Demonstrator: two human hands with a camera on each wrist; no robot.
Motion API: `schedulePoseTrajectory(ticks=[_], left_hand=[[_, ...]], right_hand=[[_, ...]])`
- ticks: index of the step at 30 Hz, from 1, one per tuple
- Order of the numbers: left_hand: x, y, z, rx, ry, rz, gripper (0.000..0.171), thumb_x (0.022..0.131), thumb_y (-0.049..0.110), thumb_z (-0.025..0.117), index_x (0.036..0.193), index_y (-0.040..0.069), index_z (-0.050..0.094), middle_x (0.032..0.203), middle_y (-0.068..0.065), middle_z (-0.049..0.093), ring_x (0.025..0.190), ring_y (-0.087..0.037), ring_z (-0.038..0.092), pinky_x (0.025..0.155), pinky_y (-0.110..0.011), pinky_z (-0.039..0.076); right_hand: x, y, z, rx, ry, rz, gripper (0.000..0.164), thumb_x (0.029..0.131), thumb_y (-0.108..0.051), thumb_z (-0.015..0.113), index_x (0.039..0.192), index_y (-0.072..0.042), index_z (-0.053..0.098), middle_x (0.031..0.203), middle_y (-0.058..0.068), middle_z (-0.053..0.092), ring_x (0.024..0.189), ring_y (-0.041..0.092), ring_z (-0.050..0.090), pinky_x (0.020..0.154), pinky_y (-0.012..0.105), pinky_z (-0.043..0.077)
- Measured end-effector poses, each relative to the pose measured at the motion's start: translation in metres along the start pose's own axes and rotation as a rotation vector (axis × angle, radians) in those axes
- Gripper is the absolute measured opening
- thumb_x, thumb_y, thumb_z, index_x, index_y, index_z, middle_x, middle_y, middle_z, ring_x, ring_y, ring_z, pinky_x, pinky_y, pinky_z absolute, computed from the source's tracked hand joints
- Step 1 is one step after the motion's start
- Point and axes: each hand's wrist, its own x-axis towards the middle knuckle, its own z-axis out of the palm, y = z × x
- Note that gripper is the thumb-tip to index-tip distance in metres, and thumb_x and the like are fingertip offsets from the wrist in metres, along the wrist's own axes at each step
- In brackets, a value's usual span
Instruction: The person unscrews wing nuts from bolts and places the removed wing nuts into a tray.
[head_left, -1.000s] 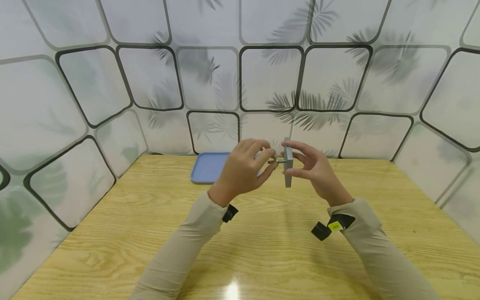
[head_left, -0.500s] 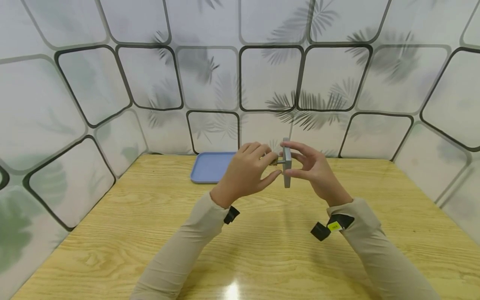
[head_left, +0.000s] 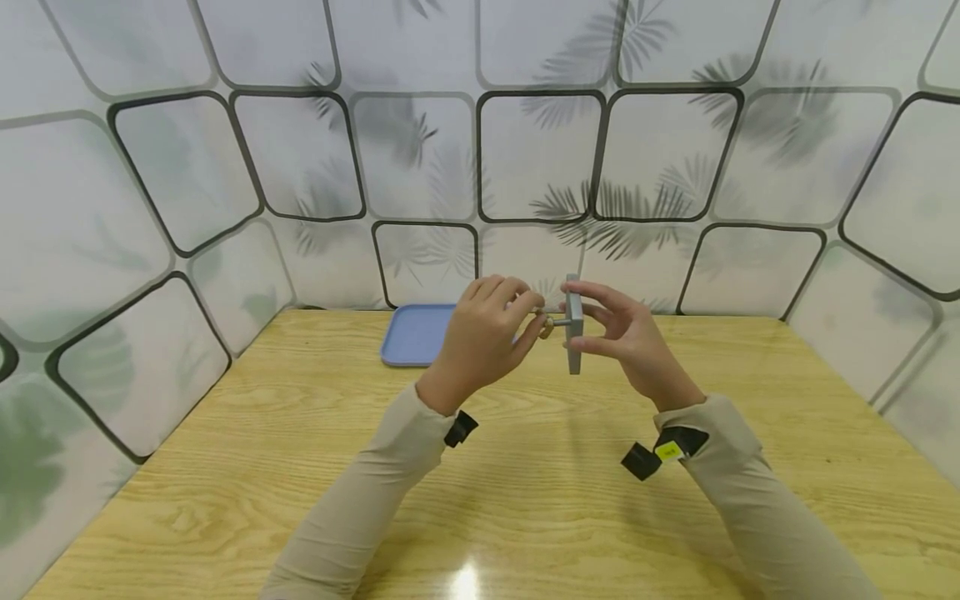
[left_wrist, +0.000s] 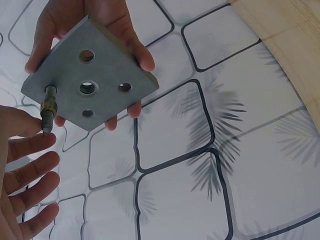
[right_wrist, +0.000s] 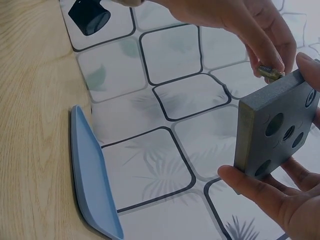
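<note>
My right hand (head_left: 630, 342) holds a square grey metal plate (left_wrist: 107, 75) by its edges, upright above the table. Several round holes pierce the plate, the central one threaded. From a corner hole a bolt (left_wrist: 50, 92) sticks out toward my left hand (head_left: 483, 337), carrying a brass-coloured nut (left_wrist: 48, 106). My left thumb and index finger pinch around the nut near the bolt's threaded end, while the other fingers are spread and bent. In the right wrist view, the left fingertips (right_wrist: 276, 62) stand at the nut behind the plate, partly hiding it.
A blue tray (head_left: 416, 336) lies at the back of the wooden table (head_left: 525, 500), left of centre and partly behind my left hand. A patterned curtain (head_left: 420, 158) encloses the back and sides. Black wrist cameras (head_left: 641, 461) hang below the sleeves.
My left fingers reach forward over the nut, then draw back left to its outer side, leaving more of the nut visible. The right hand and plate stay nearly still.
</note>
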Motion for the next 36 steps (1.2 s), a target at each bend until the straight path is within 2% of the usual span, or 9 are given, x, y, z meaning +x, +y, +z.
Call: schedulePoseTrajectory(ticks=[3, 9, 12, 16, 21, 24, 27, 36], left_hand=[[0.0002, 0.0008, 0.0012, 0.022, 0.036, 0.001, 0.01, 0.089, 0.023, 0.062, 0.088, 0.014, 0.066, 0.087, -0.001, 0.064, 0.082, -0.02, 0.06, 0.08, -0.034, 0.049], [0.0007, 0.0021, 0.0022, 0.041, 0.067, 0.042, 0.008, 0.087, 0.02, 0.064, 0.083, 0.013, 0.066, 0.087, -0.001, 0.064, 0.081, -0.018, 0.061, 0.083, -0.033, 0.049], [0.0004, 0.0038, 0.0017, 0.044, 0.038, 0.058, 0.01, 0.087, 0.023, 0.064, 0.083, 0.014, 0.065, 0.087, -0.001, 0.064, 0.081, -0.018, 0.061, 0.083, -0.033, 0.05], [-0.0008, 0.006, 0.0017, 0.029, -0.037, 0.054, 0.016, 0.088, 0.03, 0.062, 0.086, 0.015, 0.066, 0.086, -0.001, 0.062, 0.08, -0.018, 0.059, 0.082, -0.034, 0.049], [-0.0016, 0.0076, 0.0009, 0.047, -0.119, 0.041, 0.019, 0.089, 0.034, 0.06, 0.09, 0.016, 0.066, 0.084, 0.001, 0.061, 0.08, -0.018, 0.058, 0.082, -0.035, 0.049], [-0.001, 0.0079, -0.0005, 0.066, -0.131, 0.027, 0.018, 0.089, 0.033, 0.06, 0.09, 0.016, 0.065, 0.084, 0.0, 0.061, 0.079, -0.018, 0.059, 0.082, -0.035, 0.049], [-0.0002, 0.0075, -0.0024, 0.083, -0.11, 0.003, 0.017, 0.089, 0.032, 0.061, 0.089, 0.015, 0.065, 0.084, 0.0, 0.062, 0.08, -0.019, 0.058, 0.082, -0.036, 0.049], [0.0011, 0.0096, -0.003, 0.177, 0.014, -0.04, 0.015, 0.088, 0.029, 0.062, 0.087, 0.015, 0.067, 0.088, -0.001, 0.063, 0.084, -0.02, 0.057, 0.085, -0.035, 0.047]], right_hand=[[0.0005, 0.0013, -0.0002, 0.007, 0.001, -0.004, 0.058, 0.083, 0.003, 0.067, 0.136, -0.011, 0.049, 0.141, 0.003, 0.043, 0.121, 0.011, 0.051, 0.082, 0.027, 0.054], [0.0012, 0.0038, -0.0009, 0.012, 0.0, -0.007, 0.058, 0.082, 0.003, 0.067, 0.136, -0.011, 0.049, 0.143, 0.009, 0.041, 0.121, 0.011, 0.051, 0.082, 0.026, 0.054], [0.0013, 0.0044, -0.0013, 0.008, 0.0, -0.008, 0.058, 0.082, 0.003, 0.066, 0.136, -0.011, 0.049, 0.142, 0.004, 0.044, 0.122, 0.011, 0.051, 0.084, 0.026, 0.054], [0.0013, 0.0048, -0.0016, -0.003, 0.001, -0.009, 0.058, 0.082, 0.002, 0.067, 0.136, -0.011, 0.048, 0.139, -0.003, 0.046, 0.123, 0.011, 0.05, 0.087, 0.026, 0.052], [0.0011, 0.0046, -0.0016, -0.013, 0.003, -0.008, 0.059, 0.083, 0.002, 0.067, 0.136, -0.012, 0.048, 0.142, 0.004, 0.044, 0.123, 0.011, 0.05, 0.09, 0.025, 0.051], [0.0011, 0.0043, -0.0017, -0.016, 0.004, -0.008, 0.059, 0.083, 0.002, 0.067, 0.137, -0.012, 0.048, 0.142, 0.004, 0.044, 0.123, 0.011, 0.05, 0.088, 0.025, 0.052], [0.0017, 0.0042, -0.0018, -0.015, 0.004, -0.008, 0.058, 0.083, 0.002, 0.067, 0.136, -0.012, 0.048, 0.14, 0.0, 0.046, 0.122, 0.011, 0.05, 0.086, 0.026, 0.053], [0.0024, 0.0058, -0.002, -0.002, 0.009, -0.007, 0.058, 0.082, 0.003, 0.067, 0.135, -0.011, 0.049, 0.138, -0.003, 0.047, 0.121, 0.011, 0.051, 0.082, 0.028, 0.055]])
